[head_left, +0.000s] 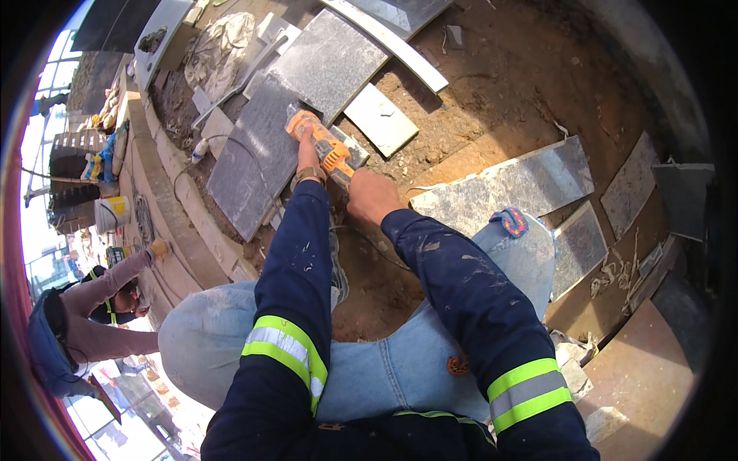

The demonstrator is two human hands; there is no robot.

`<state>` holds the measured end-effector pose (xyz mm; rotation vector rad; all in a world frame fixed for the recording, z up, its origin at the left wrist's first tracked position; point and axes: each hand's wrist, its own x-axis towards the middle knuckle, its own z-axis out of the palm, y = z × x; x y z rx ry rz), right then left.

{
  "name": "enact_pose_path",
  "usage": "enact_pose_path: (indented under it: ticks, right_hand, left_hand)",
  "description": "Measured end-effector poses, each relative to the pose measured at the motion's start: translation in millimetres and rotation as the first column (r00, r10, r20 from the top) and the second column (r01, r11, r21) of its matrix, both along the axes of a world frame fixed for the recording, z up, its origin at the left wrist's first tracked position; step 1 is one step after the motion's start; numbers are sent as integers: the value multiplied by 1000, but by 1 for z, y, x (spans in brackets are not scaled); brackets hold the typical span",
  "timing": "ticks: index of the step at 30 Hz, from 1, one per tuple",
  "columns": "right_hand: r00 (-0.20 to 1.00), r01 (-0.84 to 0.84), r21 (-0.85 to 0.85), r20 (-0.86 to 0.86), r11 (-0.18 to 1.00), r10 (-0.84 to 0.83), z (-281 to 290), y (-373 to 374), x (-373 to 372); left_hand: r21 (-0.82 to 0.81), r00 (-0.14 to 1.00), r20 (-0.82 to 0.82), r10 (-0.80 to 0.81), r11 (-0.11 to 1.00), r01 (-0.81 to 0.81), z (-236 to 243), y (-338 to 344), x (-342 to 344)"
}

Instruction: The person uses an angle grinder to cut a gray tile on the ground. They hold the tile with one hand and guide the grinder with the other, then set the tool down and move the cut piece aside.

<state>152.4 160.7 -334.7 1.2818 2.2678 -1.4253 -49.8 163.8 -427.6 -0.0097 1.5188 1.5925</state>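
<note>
An orange power tool (329, 150) lies at an angle over a dark grey stone slab (250, 165), its head near the slab's upper right. My left hand (306, 150) is closed on the tool's front section, and my right hand (370, 196) grips its rear end. A lighter grey slab (327, 61) lies just beyond the tool's head, with a small cream tile (378, 115) to its right. The disc or bit at the tool's tip is too small to make out.
More stone pieces (507, 184) lie on dirt (492, 84) to the right. A cable (261, 161) crosses the dark slab. At left are a raised concrete edge (196, 215), a white bucket (111, 215) and a co-worker (96, 296) bending down. My bent knees are below my hands.
</note>
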Motion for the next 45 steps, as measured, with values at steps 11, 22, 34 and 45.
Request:
enact_pose_path:
  ticks: [11, 22, 34, 45]
  right_hand:
    - [1000, 22, 18, 4, 1000, -22, -3, -3, 0]
    - [1000, -11, 45, 2, 999, 11, 4, -7, 7]
    - [1000, -4, 53, 8, 999, 3, 2, -7, 7]
    - [1000, -16, 28, 26, 999, 16, 1, -2, -2]
  left_hand:
    - [-7, 999, -35, 16, 1000, -16, -1, 0, 2]
    - [-21, 1000, 2, 0, 1000, 0, 0, -5, 4]
    - [-17, 1000, -19, 10, 1000, -10, -1, -4, 6]
    - [-37, 1000, -3, 19, 999, -19, -7, 1, -4]
